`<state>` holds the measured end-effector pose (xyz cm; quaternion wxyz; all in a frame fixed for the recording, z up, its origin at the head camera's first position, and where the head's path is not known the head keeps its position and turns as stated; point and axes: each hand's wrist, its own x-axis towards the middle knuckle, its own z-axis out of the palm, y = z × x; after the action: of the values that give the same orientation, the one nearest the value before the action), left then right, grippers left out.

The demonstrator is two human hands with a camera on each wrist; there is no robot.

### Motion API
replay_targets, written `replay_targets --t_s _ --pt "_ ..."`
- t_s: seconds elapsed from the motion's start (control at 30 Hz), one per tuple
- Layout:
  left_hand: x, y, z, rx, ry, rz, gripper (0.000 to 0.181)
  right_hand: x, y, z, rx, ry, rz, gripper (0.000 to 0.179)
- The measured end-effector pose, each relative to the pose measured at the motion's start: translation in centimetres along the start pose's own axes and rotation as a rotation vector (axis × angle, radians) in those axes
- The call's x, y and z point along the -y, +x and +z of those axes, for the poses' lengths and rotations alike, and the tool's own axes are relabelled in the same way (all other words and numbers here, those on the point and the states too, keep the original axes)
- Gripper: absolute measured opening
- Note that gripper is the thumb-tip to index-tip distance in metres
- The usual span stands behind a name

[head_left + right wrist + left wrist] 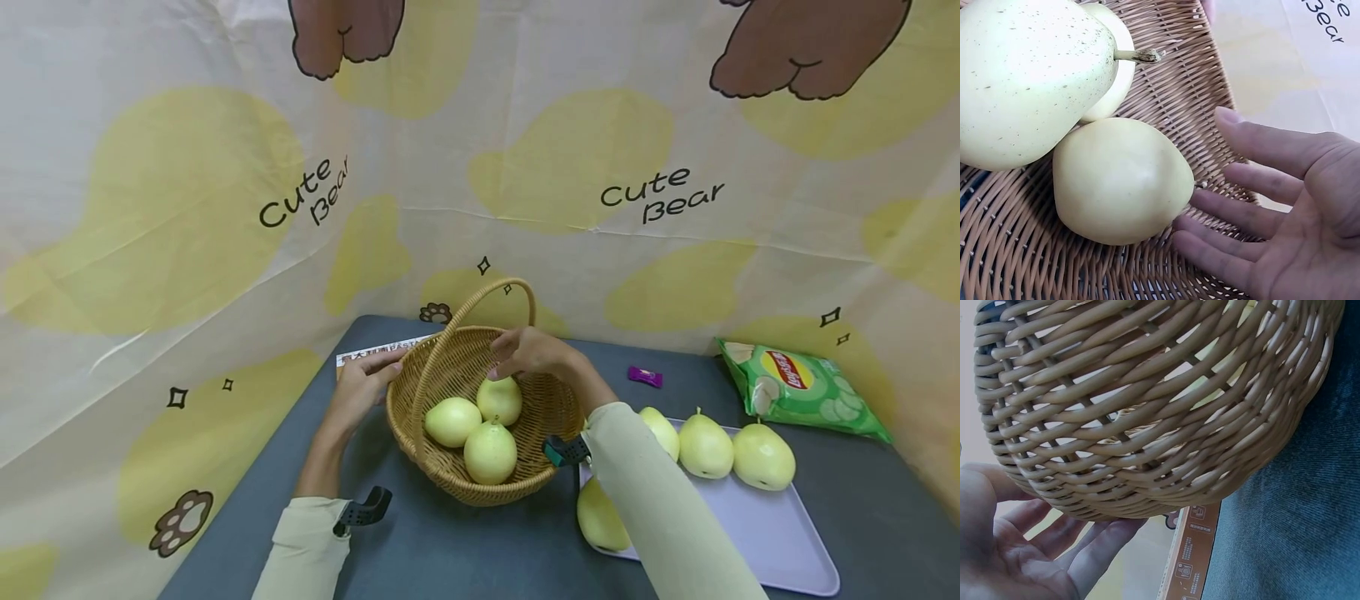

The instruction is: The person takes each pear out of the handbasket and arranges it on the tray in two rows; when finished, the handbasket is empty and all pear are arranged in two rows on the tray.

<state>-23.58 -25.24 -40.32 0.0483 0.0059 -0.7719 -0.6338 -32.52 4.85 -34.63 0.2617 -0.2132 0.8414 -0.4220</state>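
A wicker basket [480,497] with an arched handle stands on the table and holds three pale yellow-green pears. My left hand [362,387] holds the basket's left rim. In the left wrist view its fingers [1107,553] lie against the outside of the woven wall, their tips partly hidden. Over the back of the basket is my right hand [528,352], reaching inside. Its fingers are spread and fairly straight, beside the stem end of the rear pear [1122,181], and grasp nothing. The larger front pear [1022,81] covers part of the third pear [1113,69].
Right of the basket lies a lilac tray [780,533] with several pears, partly covered by my right sleeve. A green chip bag [806,387] and a small purple packet [645,377] are farther back. Behind the basket's left side is a flat printed box [378,350].
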Motion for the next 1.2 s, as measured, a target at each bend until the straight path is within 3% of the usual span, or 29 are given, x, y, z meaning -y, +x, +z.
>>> replay_targets --t_s 0.2,0.37,0.47,0.5,0.53,0.67,0.77,1.1,1.2 --pt "0.1 0.0 0.0 -0.001 -0.011 0.006 0.038 -0.1 0.1 0.2 0.032 0.018 0.051 0.070" --pt "0.1 0.0 0.0 -0.003 -0.010 0.003 0.038 0.0 0.3 0.5 0.061 -0.091 0.054 0.064" --pt "0.1 -0.1 0.1 -0.002 -0.007 0.001 0.039 0.1 0.4 0.7 0.076 -0.172 0.046 0.023" --pt "0.0 -0.1 0.1 -0.001 -0.008 0.000 0.039 0.0 0.4 0.7 0.080 -0.191 0.046 0.022" --pt "0.0 -0.1 0.1 -0.001 -0.009 0.001 0.039 0.0 0.5 0.7 0.083 -0.204 0.046 0.031" --pt "0.0 0.0 0.2 0.000 -0.007 0.002 0.039 0.0 0.3 0.7 0.086 -0.210 0.085 0.027" --pt "0.1 0.0 0.1 0.002 -0.006 0.001 0.039 -0.2 0.3 0.7 0.086 -0.184 0.126 0.070" --pt "0.0 0.0 0.1 -0.001 -0.004 -0.001 0.039 -0.9 0.9 0.7 0.101 -0.201 0.133 0.064" --pt "-0.1 0.0 0.1 -0.001 -0.007 -0.001 0.039 -1.0 0.9 0.7 0.116 -0.218 0.117 0.070"
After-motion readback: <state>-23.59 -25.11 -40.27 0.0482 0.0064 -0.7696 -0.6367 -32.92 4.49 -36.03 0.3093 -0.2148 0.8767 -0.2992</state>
